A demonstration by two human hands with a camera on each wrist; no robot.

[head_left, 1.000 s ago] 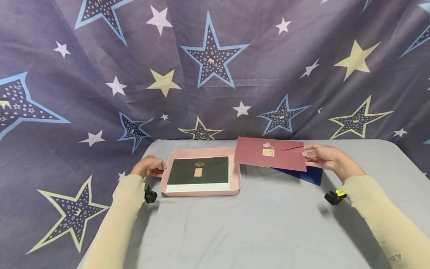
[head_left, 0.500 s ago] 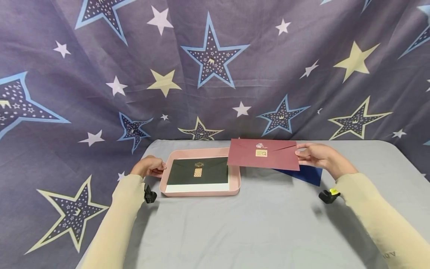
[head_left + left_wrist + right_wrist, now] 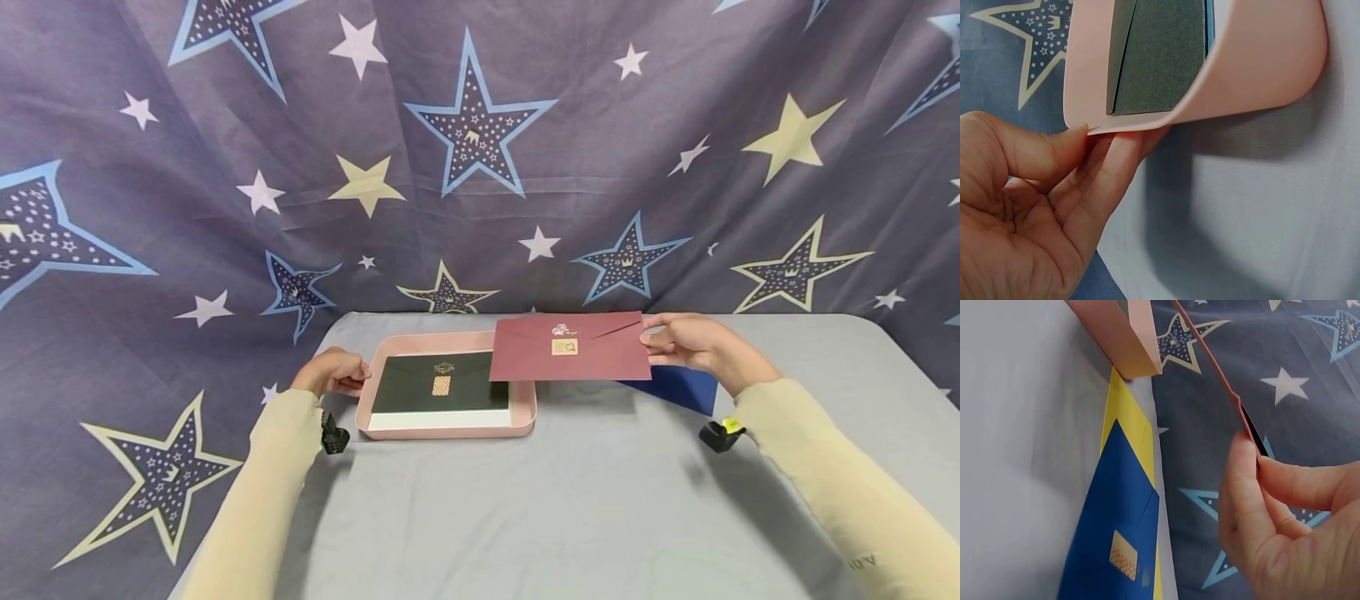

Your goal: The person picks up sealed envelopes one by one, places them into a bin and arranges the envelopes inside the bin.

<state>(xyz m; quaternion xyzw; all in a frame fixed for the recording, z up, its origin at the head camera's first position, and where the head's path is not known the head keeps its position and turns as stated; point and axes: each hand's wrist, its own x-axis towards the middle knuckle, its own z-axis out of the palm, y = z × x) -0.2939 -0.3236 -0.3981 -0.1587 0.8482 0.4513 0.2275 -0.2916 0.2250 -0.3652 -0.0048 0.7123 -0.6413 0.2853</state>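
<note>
My left hand [image 3: 335, 372] pinches the left rim of a shallow pink tray [image 3: 447, 432], thumb on top and fingers below in the left wrist view. Inside the tray lies a dark green envelope [image 3: 412, 383] with a gold emblem and a patterned sticker, over a white one [image 3: 442, 419]. My right hand [image 3: 686, 342] pinches the right edge of a maroon envelope [image 3: 570, 362] between thumb and fingers. This envelope is held raised, its left end overlapping the tray's right side in the head view and hiding part of the green envelope.
A blue envelope [image 3: 678, 388] lies on the grey-covered table [image 3: 585, 500] below my right hand. Beneath it a yellow envelope [image 3: 1124, 409] shows in the right wrist view, reaching close to the tray. A star-patterned curtain [image 3: 480, 242] hangs behind the table.
My right hand has carried the maroon envelope leftward, from beside the tray's right edge to over its right side. My left hand stays at the rim.
</note>
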